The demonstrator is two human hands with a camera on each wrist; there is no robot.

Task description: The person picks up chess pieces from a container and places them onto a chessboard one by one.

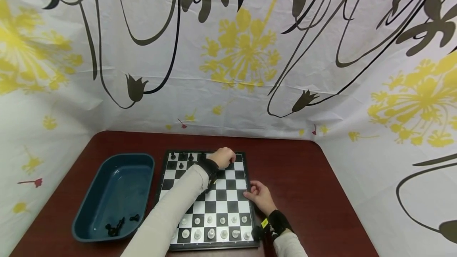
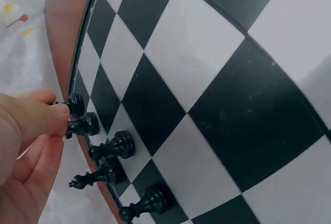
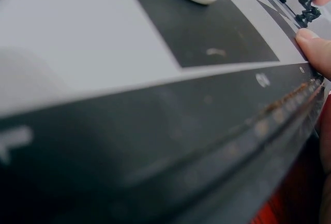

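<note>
A black-and-white chessboard (image 1: 221, 185) lies on a dark red table. My left hand (image 1: 224, 157) reaches across to the board's far right corner. In the left wrist view its fingertips (image 2: 58, 114) pinch a black pawn (image 2: 76, 104) standing on the back edge. Beside that pawn stand more black pieces (image 2: 115, 147) in a row. My right hand (image 1: 258, 194) rests against the board's right edge, with its thumb (image 3: 314, 48) on the rim and nothing held. White pieces (image 1: 210, 225) fill the two near rows.
A dark blue tray (image 1: 89, 193) sits left of the board with a few black pieces (image 1: 116, 227) in its near end. Other black pieces (image 1: 182, 158) stand at the board's far left. A flowered white cloth walls in the table on three sides.
</note>
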